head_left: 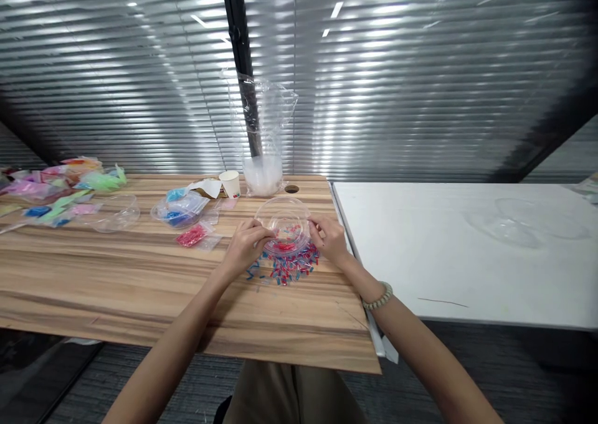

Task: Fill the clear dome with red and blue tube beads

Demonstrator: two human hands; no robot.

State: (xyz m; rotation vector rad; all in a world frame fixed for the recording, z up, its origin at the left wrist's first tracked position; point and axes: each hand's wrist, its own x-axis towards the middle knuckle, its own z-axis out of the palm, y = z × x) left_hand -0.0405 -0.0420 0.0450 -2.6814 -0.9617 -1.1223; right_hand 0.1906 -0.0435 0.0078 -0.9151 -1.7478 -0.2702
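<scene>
A clear round plastic bowl [281, 206] is tilted up over a spread of small red and blue tube beads [292, 268] on the wooden table. My left hand [247, 243] pinches its left side between thumb and fingers. On the opposite side, my right hand [328, 240] grips the rim the same way. Red and blue pieces show through the clear plastic; whether some lie inside it or all lie behind it, I cannot tell. Loose blue pieces [252, 271] are scattered near my left hand.
Left of my hands lie a bag of red beads [191, 235], a clear bowl with blue packets [180, 209] and another clear bowl [116, 215]. Behind stand a paper cup [230, 183] and a bagged container stack [263, 174]. A white table [420, 256] adjoins on the right.
</scene>
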